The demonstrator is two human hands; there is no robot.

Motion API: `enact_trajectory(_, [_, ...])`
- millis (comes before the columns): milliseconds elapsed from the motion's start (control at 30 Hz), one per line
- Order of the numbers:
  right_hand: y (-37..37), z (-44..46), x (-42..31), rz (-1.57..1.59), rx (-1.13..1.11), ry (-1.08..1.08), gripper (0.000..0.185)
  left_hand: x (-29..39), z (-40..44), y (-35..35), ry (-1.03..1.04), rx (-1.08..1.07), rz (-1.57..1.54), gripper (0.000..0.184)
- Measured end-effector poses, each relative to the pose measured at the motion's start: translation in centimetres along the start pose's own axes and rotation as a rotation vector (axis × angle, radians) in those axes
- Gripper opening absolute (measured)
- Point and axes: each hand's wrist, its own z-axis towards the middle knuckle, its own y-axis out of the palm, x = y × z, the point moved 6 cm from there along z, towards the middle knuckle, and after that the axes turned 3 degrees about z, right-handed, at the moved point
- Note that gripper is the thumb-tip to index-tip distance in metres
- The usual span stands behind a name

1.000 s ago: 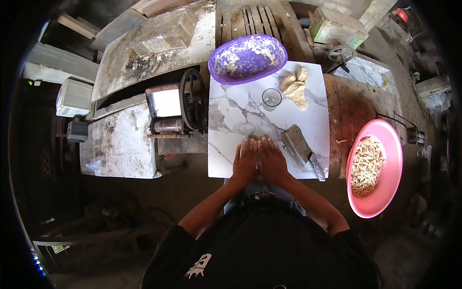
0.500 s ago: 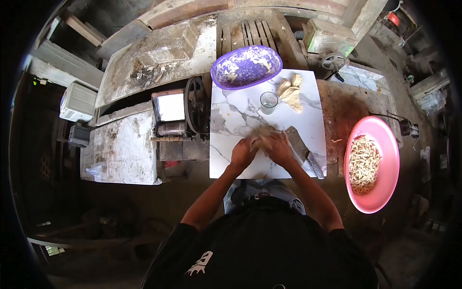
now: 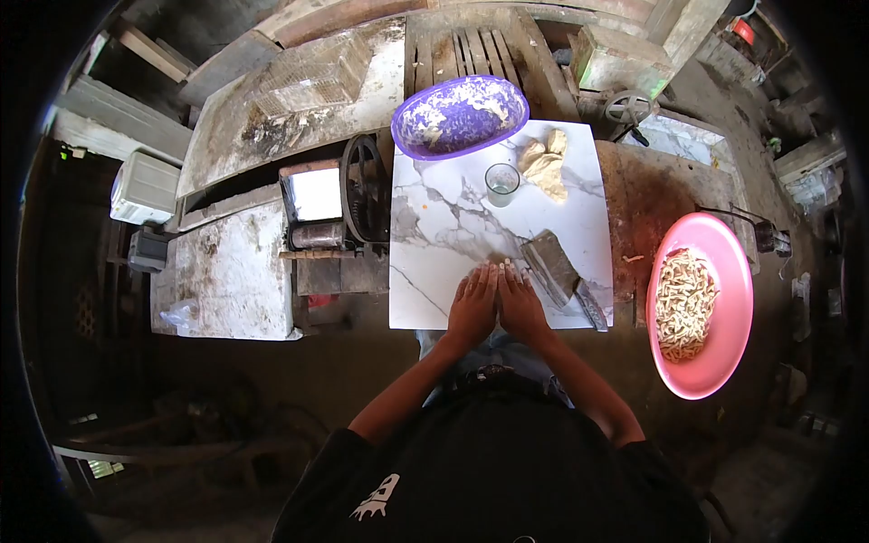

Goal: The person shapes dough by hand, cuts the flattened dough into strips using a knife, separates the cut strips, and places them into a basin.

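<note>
Palms down and side by side, my left hand (image 3: 474,303) and my right hand (image 3: 520,303) lie flat near the front edge of the white marbled board (image 3: 434,262). Their fingers are stretched out and the thumbs meet. Small pale bits show at the fingertips; anything under the palms is hidden. Just right of my right hand lies a cleaver (image 3: 552,262), its handle toward the front right corner. Farther back stand a clear glass (image 3: 502,185) and a lump of pale dough (image 3: 545,166).
A purple basin (image 3: 462,118) smeared with dough sits at the board's back edge. To the right, a pink basin (image 3: 724,308) holds many short dough pieces (image 3: 683,308). A roller machine (image 3: 317,204) with a large wheel stands at left.
Both hands have drawn back toward my body and now lie flat; earlier they were farther forward and blurred by motion. The view has shifted slightly.
</note>
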Motion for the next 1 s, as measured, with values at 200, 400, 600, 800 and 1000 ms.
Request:
enact_trajectory(200, [0.3, 0.1, -0.4, 0.059, -0.047, 0.005, 0.061, -0.2, -0.2, 0.5, -0.004, -0.025, 0.050, 0.062])
enact_trajectory(400, [-0.6, 1.9, -0.5, -0.009, -0.108, 0.065, 0.059, -1.5, 1.0, -0.1, -0.072, -0.158, 0.178, 0.065])
enact_trajectory(600, [0.0, 4.3, 1.6, -0.086, -0.142, 0.088, 0.056, -3.6, 2.6, -0.1, -0.032, -0.085, 0.213, 0.064])
enact_trajectory(800, [-1.6, 5.8, 4.4, 0.097, -0.228, 0.228, 0.042, -6.1, 4.0, -2.1, -0.006, -0.076, -0.037, 0.052])
enact_trajectory(1000, [-3.5, 3.7, 7.1, 0.267, 0.136, 0.316, 0.035, -4.4, 5.1, -2.6, 0.000, 0.122, -0.252, 0.054])
